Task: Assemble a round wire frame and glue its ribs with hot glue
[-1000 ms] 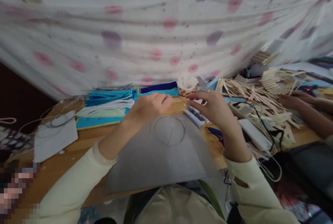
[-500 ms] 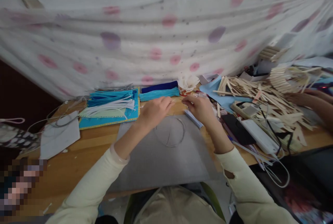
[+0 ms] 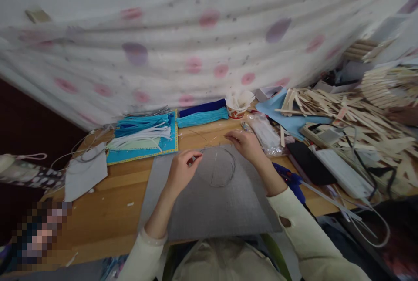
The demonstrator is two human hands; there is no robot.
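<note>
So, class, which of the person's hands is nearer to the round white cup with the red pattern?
Right. The right hand is in front of the cup, apart from it; the left hand is farther off, lower in the view and to the cup's left.

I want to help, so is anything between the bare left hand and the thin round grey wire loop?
Nothing visible does. The bare left hand is close by the left edge of the thin round grey wire loop on the flat grey mat; I can't tell whether they touch.
</note>
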